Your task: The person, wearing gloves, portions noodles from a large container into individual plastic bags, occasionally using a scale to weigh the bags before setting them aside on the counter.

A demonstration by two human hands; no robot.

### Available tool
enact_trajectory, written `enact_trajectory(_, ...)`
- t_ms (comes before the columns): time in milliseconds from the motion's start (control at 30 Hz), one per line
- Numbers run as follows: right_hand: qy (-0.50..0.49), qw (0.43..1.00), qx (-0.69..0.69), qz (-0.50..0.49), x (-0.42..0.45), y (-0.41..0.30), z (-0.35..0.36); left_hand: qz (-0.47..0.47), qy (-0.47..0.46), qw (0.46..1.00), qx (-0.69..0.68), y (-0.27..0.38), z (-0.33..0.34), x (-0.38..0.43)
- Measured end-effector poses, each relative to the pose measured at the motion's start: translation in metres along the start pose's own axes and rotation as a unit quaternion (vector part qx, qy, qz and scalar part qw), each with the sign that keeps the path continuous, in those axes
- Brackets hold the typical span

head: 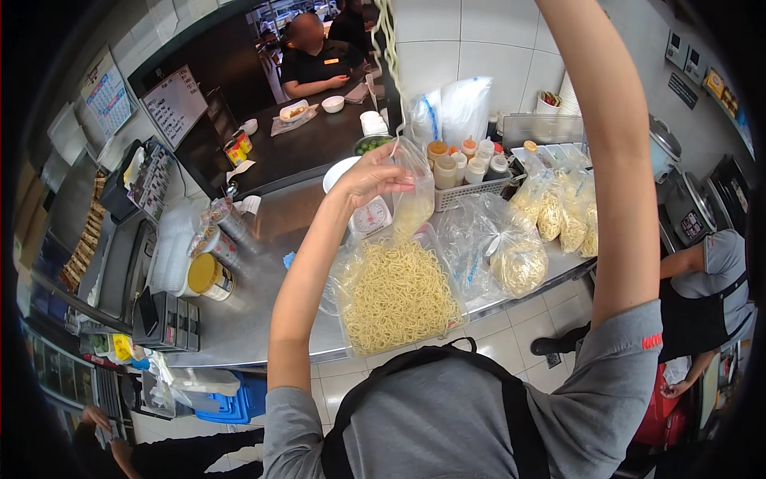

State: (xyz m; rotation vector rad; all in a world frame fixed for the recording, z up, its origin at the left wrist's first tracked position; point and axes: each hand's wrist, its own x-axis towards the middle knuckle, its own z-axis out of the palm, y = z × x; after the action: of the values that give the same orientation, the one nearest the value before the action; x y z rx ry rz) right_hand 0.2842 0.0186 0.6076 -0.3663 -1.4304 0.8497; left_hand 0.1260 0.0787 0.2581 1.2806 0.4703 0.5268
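My left hand (380, 178) holds a clear plastic bag (414, 194) by its mouth, above a clear tub (453, 281) heaped with yellow noodles (401, 299). Some noodles lie in the bottom of the bag. Long noodle strands (388, 45) hang down from the picture's top edge to the bag's mouth. My right arm (622, 149) reaches up past that edge, so my right hand is out of view, and what it holds is hidden. Just behind the tub stands a dial kitchen scale (370, 217) with a white bowl (340, 175) beside it.
Right of the tub lie a tied bag of noodles (519, 266) and several smaller filled bags (549, 215). Squeeze bottles stand in a grey basket (470, 196). A yellow-lidded tub (210, 278) is at left. Co-workers stand right (709, 287) and lower left (197, 446); another person (317, 66) is beyond the counter.
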Motion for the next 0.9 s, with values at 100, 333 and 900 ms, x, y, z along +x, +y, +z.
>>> enact_trajectory(100,-0.088,0.985,-0.133,0.070,-0.033,0.020,-0.016,0.011,-0.018,1.000,-0.008,0.003,0.001,0.006)
enact_trajectory(333,-0.281,0.803,-0.477,0.220,-0.113,0.125,-0.062,0.031,-0.038,0.999,0.014,0.009,-0.002,0.002)
enact_trajectory(900,-0.071,0.892,-0.390,0.216,-0.285,0.291,-0.073,0.030,0.034,0.994,0.099,0.013,-0.009,-0.020)
